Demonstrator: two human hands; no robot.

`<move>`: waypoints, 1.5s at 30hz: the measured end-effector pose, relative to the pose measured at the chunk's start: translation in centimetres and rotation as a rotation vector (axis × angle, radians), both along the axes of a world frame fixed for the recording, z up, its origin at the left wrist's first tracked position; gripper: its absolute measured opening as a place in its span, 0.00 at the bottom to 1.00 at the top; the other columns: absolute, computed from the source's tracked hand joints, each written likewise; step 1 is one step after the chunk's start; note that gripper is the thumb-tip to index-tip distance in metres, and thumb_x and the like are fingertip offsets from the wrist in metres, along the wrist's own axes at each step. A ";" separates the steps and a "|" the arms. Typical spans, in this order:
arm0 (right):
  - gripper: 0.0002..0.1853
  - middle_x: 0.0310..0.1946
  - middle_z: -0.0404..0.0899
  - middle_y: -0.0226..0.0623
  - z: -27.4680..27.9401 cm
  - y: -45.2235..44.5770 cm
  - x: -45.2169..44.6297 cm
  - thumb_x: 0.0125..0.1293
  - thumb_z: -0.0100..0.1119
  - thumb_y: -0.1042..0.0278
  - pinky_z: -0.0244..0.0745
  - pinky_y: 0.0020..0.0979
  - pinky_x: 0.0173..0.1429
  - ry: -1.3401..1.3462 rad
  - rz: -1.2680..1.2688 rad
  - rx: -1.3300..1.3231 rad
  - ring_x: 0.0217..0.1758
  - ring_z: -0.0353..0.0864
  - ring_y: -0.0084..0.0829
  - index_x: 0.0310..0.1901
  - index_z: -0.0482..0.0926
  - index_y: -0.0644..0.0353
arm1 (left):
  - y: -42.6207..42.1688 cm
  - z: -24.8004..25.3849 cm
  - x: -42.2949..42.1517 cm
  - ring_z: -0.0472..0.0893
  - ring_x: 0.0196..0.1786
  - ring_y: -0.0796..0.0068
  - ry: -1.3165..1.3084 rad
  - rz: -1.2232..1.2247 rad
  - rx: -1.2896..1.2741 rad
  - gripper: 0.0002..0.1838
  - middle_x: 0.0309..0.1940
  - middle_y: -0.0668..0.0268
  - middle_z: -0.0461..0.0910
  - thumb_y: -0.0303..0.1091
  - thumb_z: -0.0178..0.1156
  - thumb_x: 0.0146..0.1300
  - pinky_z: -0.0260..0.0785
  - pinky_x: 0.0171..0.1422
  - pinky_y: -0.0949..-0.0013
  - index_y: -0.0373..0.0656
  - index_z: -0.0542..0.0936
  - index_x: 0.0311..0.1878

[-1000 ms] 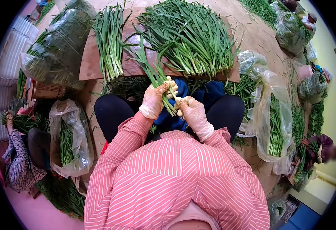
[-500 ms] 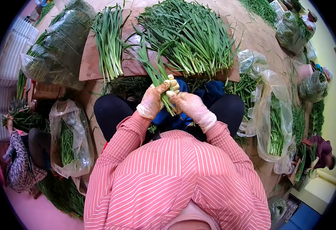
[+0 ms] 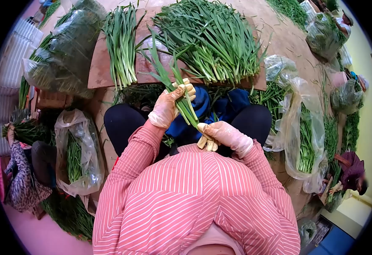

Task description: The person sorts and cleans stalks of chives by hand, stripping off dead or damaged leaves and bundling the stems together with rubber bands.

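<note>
My left hand, in a thin pale glove with brownish smears, is closed round a few flat-leaved green stalks. Their leaves point up and away, and their pale ends slant down toward my right hand. That hand, gloved too, pinches the lower tip of a stalk between thumb and fingers. Beyond both hands, a board bears a large heap of green stalks on the right and a smaller, neater bundle on the left.
Plastic bags of greens stand on both sides, a left bag and a right bag. A large wrapped bundle lies at the far left. Other people sit at the edges, one in a patterned sleeve, another in dark red.
My right hand has moved down toward my body, away from my left hand, to the stalks' lower tips. My left hand has shifted slightly up and still holds the stalks.
</note>
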State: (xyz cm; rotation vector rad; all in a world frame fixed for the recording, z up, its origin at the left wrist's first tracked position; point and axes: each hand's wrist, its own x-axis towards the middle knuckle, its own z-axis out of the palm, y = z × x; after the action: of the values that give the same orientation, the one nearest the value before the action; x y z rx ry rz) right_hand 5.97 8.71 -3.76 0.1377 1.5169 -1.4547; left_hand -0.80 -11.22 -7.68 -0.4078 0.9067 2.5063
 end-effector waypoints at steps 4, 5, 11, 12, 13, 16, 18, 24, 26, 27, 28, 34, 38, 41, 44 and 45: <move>0.25 0.24 0.80 0.31 -0.6 -0.1 0.2 0.67 0.52 0.44 0.71 0.20 0.32 0.001 0.015 -0.098 0.24 0.75 0.19 0.34 0.81 0.64 | -0.2 -0.8 -0.1 0.80 0.49 0.62 0.019 -0.014 0.035 0.17 0.47 0.56 0.77 0.29 0.51 0.69 0.74 0.57 0.60 0.31 0.69 0.58; 0.24 0.25 0.79 0.31 -0.6 -0.2 -0.1 0.65 0.56 0.44 0.72 0.22 0.36 0.137 0.025 0.002 0.27 0.75 0.20 0.36 0.80 0.64 | -0.3 -1.0 -0.1 0.80 0.49 0.63 0.028 -0.023 0.048 0.18 0.47 0.57 0.77 0.29 0.51 0.69 0.74 0.56 0.60 0.31 0.69 0.58; 0.18 0.29 0.79 0.27 -3.2 -3.0 -3.2 0.66 0.59 0.53 0.68 0.21 0.36 0.283 -0.220 0.122 0.29 0.72 0.15 0.37 0.80 0.64 | 0.5 -1.3 0.5 0.78 0.51 0.65 0.071 -0.132 0.028 0.20 0.50 0.58 0.76 0.31 0.51 0.69 0.73 0.58 0.62 0.35 0.67 0.61; 0.17 0.29 0.80 0.27 -3.5 -3.4 -3.2 0.66 0.59 0.54 0.68 0.20 0.35 0.269 -0.280 0.077 0.29 0.72 0.15 0.37 0.80 0.63 | 0.5 -1.3 0.6 0.77 0.53 0.66 0.094 -0.153 0.019 0.22 0.53 0.58 0.75 0.32 0.52 0.69 0.71 0.60 0.62 0.36 0.66 0.63; 0.17 0.29 0.80 0.27 -3.4 -3.2 -3.1 0.66 0.59 0.54 0.68 0.20 0.35 0.268 -0.279 0.077 0.29 0.72 0.15 0.37 0.80 0.63 | 0.3 -1.1 0.4 0.77 0.55 0.65 0.083 -0.143 0.012 0.22 0.55 0.57 0.74 0.32 0.51 0.69 0.71 0.61 0.61 0.35 0.66 0.63; 0.15 0.29 0.81 0.28 -2.3 -2.7 -2.0 0.66 0.58 0.58 0.68 0.18 0.35 0.191 -0.360 0.048 0.27 0.73 0.15 0.37 0.81 0.64 | -0.9 -1.5 -0.6 0.74 0.59 0.60 0.092 -0.085 -0.044 0.21 0.59 0.53 0.71 0.31 0.46 0.71 0.68 0.65 0.60 0.33 0.64 0.64; 0.16 0.24 0.79 0.26 -2.4 -1.7 -0.7 0.67 0.56 0.55 0.66 0.17 0.29 0.139 -0.323 0.011 0.24 0.72 0.14 0.35 0.80 0.62 | -1.1 -0.9 -1.1 0.73 0.60 0.58 0.016 -0.015 -0.013 0.21 0.60 0.52 0.70 0.30 0.45 0.71 0.67 0.66 0.59 0.32 0.63 0.65; 0.16 0.29 0.83 0.28 -0.9 -0.8 1.0 0.70 0.51 0.58 0.69 0.15 0.31 -0.065 -0.292 -0.159 0.27 0.78 0.14 0.45 0.80 0.62 | -0.4 -1.4 -1.5 0.73 0.60 0.58 0.028 0.000 -0.022 0.22 0.60 0.50 0.69 0.30 0.45 0.71 0.67 0.66 0.58 0.32 0.61 0.65; 0.16 0.29 0.83 0.28 -0.8 -0.9 0.9 0.70 0.50 0.58 0.69 0.15 0.32 -0.108 -0.261 -0.182 0.28 0.78 0.14 0.46 0.79 0.62 | -0.3 -1.9 -1.6 0.73 0.60 0.58 0.042 -0.054 0.015 0.21 0.61 0.50 0.68 0.29 0.45 0.71 0.67 0.65 0.58 0.32 0.62 0.65; 0.16 0.29 0.83 0.28 -1.3 -0.8 1.0 0.70 0.50 0.57 0.69 0.15 0.32 -0.095 -0.242 -0.196 0.28 0.78 0.14 0.47 0.79 0.62 | -0.2 -1.9 -1.5 0.72 0.61 0.57 0.039 -0.059 0.008 0.22 0.62 0.50 0.67 0.32 0.46 0.71 0.67 0.66 0.57 0.32 0.61 0.65; 0.17 0.29 0.83 0.28 -1.7 -0.6 1.1 0.70 0.50 0.57 0.69 0.14 0.32 -0.083 -0.224 -0.210 0.28 0.78 0.14 0.47 0.79 0.62 | -0.3 -1.9 -1.3 0.72 0.61 0.57 0.041 -0.059 0.005 0.22 0.62 0.50 0.67 0.32 0.46 0.71 0.67 0.66 0.57 0.32 0.61 0.65; 0.18 0.29 0.82 0.28 -1.9 -0.7 0.7 0.71 0.50 0.55 0.68 0.15 0.33 0.009 -0.400 -0.245 0.26 0.77 0.14 0.46 0.79 0.62 | -1.4 -1.6 0.8 0.69 0.64 0.54 0.090 -0.182 -0.002 0.30 0.62 0.48 0.66 0.45 0.50 0.69 0.63 0.68 0.54 0.33 0.59 0.66; 0.17 0.28 0.81 0.28 -2.4 -1.9 0.5 0.71 0.49 0.55 0.68 0.15 0.30 0.050 -0.400 -0.242 0.25 0.77 0.15 0.43 0.79 0.61 | 0.2 -1.3 2.9 0.75 0.58 0.58 0.070 -0.219 0.155 0.26 0.57 0.50 0.71 0.45 0.50 0.69 0.72 0.61 0.57 0.38 0.63 0.64; 0.18 0.29 0.82 0.30 -3.0 -2.5 -0.1 0.72 0.44 0.54 0.70 0.16 0.26 0.105 -0.253 -0.169 0.25 0.78 0.18 0.39 0.78 0.61 | 0.6 -1.8 3.4 0.76 0.56 0.61 0.057 -0.263 0.142 0.27 0.57 0.52 0.72 0.45 0.50 0.69 0.73 0.58 0.60 0.39 0.62 0.66; 0.21 0.31 0.83 0.34 -2.8 -2.8 -0.4 0.73 0.42 0.53 0.73 0.17 0.28 0.050 -0.195 -0.213 0.27 0.81 0.21 0.39 0.78 0.62 | 0.6 -1.7 3.2 0.76 0.55 0.65 0.064 -0.306 0.123 0.28 0.55 0.55 0.73 0.45 0.50 0.70 0.72 0.59 0.61 0.39 0.61 0.67; 0.22 0.33 0.83 0.37 -2.9 -2.6 -0.6 0.73 0.40 0.52 0.75 0.18 0.29 0.046 -0.156 -0.206 0.30 0.83 0.24 0.39 0.77 0.63 | 0.6 -1.7 3.1 0.76 0.55 0.67 0.077 -0.335 0.101 0.28 0.54 0.58 0.74 0.45 0.49 0.70 0.71 0.60 0.62 0.39 0.60 0.68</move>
State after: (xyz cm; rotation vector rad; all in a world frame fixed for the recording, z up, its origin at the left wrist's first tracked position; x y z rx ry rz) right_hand 5.39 6.08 -6.70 0.1005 1.4083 -1.7400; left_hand 2.30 -10.64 -9.34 -0.1150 0.7979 2.2586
